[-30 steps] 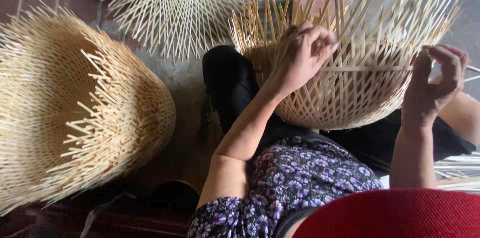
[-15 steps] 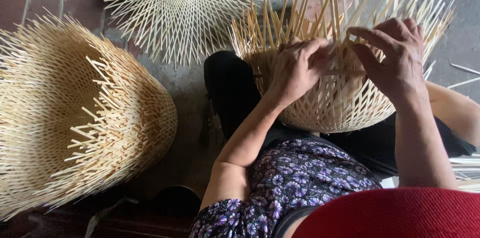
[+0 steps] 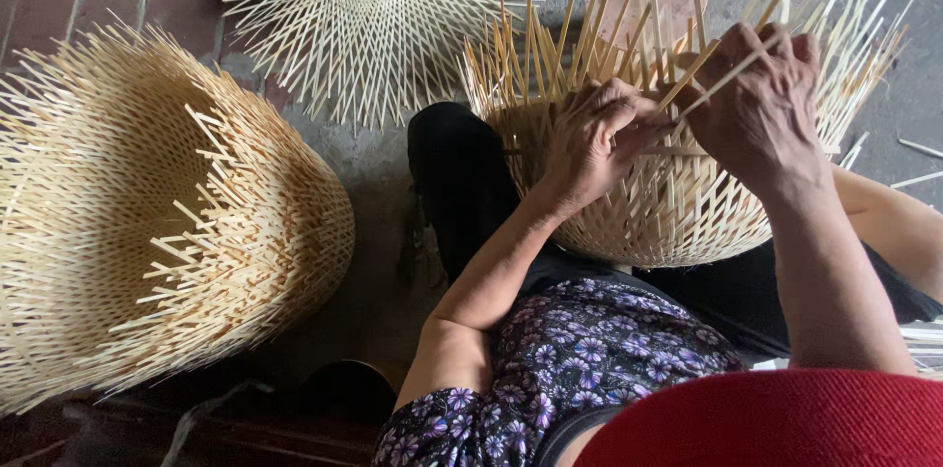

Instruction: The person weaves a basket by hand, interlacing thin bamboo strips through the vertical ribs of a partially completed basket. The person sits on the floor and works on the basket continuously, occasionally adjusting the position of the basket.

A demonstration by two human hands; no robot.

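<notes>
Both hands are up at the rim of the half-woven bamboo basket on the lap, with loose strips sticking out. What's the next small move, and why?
Probably bend the strip pinched by the right hand down across its neighbours and tuck it under. The left hand presses on the basket wall just beside it, steadying the weave, and the rim's strip ends stand free and unwoven.
</notes>
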